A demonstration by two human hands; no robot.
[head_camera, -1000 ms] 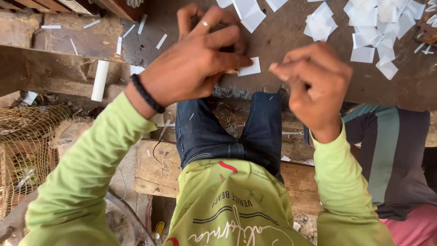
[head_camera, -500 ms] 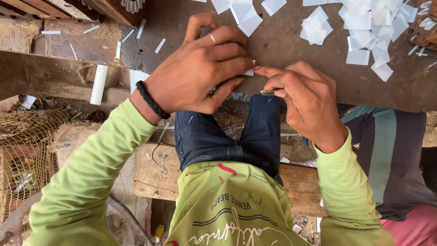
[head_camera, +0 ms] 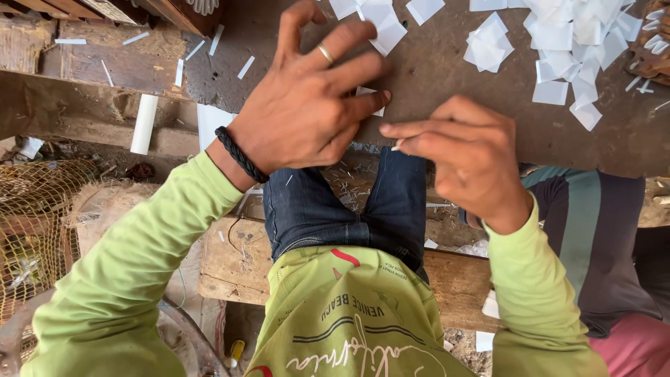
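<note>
Left hand (head_camera: 307, 112) lies fingers spread, pressing a white paper piece (head_camera: 368, 93) onto the brown table (head_camera: 447, 63). Right hand (head_camera: 464, 157) pinches a thin sliver (head_camera: 398, 145) just beside that piece.

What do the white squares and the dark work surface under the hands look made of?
White squares: probably thin paper or plastic sheet, matte, lying flat with crisp cut edges. Work surface: apparently worn wood or board, dull brown and scuffed. Left hand presses one square; right hand pinches a thin sliver.
</note>
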